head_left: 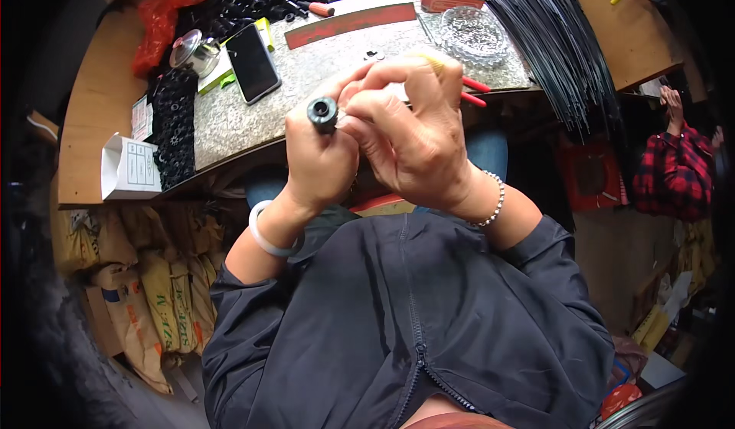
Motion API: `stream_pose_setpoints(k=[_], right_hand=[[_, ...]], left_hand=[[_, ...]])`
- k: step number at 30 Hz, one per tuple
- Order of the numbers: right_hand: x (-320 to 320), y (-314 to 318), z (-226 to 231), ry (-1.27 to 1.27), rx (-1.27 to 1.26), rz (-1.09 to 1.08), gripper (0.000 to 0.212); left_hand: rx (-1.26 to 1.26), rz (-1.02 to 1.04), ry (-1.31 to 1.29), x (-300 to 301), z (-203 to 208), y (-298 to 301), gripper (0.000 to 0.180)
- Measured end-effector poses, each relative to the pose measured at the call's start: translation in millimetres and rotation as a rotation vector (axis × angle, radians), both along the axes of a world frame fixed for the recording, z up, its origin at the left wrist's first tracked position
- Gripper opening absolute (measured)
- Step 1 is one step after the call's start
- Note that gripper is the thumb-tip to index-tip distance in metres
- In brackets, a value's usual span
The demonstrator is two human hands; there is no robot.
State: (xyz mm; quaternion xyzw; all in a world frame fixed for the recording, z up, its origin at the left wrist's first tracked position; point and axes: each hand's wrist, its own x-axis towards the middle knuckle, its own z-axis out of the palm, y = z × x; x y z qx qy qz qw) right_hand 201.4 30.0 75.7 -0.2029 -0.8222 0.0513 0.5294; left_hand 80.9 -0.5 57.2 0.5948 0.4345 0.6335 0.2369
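Observation:
My left hand (pixel 318 153) is closed round a short black tube-shaped part (pixel 322 113), its round hollow end turned up toward me. My right hand (pixel 417 122) is held against it, thumb and forefinger pinched beside the tube. A small pale bit shows at the pinch, too small to name. Something yellow (pixel 435 63) shows at a finger of the right hand. Two red handles (pixel 475 92) stick out behind that hand; whether they are gripped or lie on the bench cannot be seen. Both hands are above the bench's near edge.
A dark phone (pixel 254 63), a lidded metal pot (pixel 193 51) and a red strip (pixel 351 25) lie on the bench. Black parts (pixel 174 122) are heaped left and at the back. Dark rods (pixel 547 38) overhang at right beside a glass dish (pixel 473 34). Another person's checked sleeve (pixel 672 170) shows far right.

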Motion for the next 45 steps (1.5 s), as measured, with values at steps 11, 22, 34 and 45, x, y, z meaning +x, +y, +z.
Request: stream_pose_setpoints(k=[11,22,34,45], right_hand=[[72,86,-93,-0.567,-0.012,-0.370,0.015],[78,28,10,-0.540,-0.031,-0.144,0.040],[71,14,22,-0.614,0.209,-0.226,0.032],[75,9,17,-0.651,0.193,-0.203,0.019]], left_hand=[[-0.226,0.020,-0.095,-29,9,3,0.037],[-0.233,0.125,-0.072,-35,-6,17,0.033],[-0.228,0.090,-0.113,-31,-7,21,0.025],[-0.190,0.049,-0.133,-26,-3,17,0.029]])
